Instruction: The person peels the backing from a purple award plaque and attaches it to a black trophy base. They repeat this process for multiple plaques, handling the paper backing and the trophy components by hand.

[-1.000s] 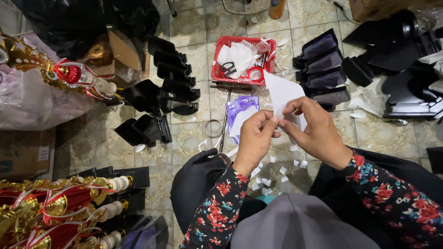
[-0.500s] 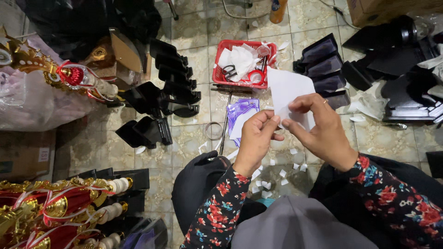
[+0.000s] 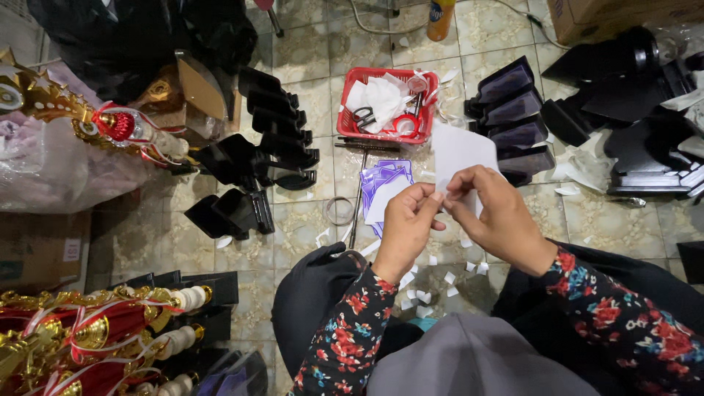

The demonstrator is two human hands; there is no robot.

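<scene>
My left hand (image 3: 404, 224) and my right hand (image 3: 496, 213) meet in front of me, both pinching the lower edge of a white sheet of paper (image 3: 460, 149) that stands up above the fingers. The fingertips of both hands touch at the sheet's lower left corner. Small white paper scraps (image 3: 440, 282) lie on the tiled floor below my hands. A purple and white sheet (image 3: 382, 187) lies on the floor just beyond my left hand. Both sleeves are dark with red flowers.
A red basket (image 3: 345, 125) with scissors, white paper and tape stands further off. Black plastic pieces are stacked left (image 3: 271, 139) and right (image 3: 513, 110) of it. Gold and red trophies (image 3: 81, 345) lie at bottom left. A tape ring (image 3: 339, 210) and a metal rod (image 3: 360, 191) lie nearby.
The hands and the white sheet have shifted only slightly; the fingers keep working at the sheet's lower edge. Nothing else has moved.
</scene>
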